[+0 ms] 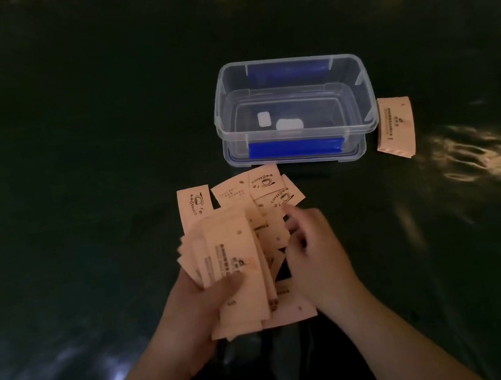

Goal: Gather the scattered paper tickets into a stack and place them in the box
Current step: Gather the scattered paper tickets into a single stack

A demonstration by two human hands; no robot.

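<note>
My left hand (191,307) grips a fanned bunch of pale orange paper tickets (233,263), thumb pressed on the top one. My right hand (315,248) reaches into the loose tickets (262,188) lying on the dark table just beyond the bunch; its fingers are curled and blurred, and whether they pinch a ticket is unclear. The clear plastic box (294,109) with blue clasps stands open behind the loose tickets. A small neat stack of tickets (395,127) lies on the table right of the box.
The table is covered with a dark glossy sheet (76,150). Two small white objects (288,125) show inside the box. Light reflections glare at the right edge and lower left.
</note>
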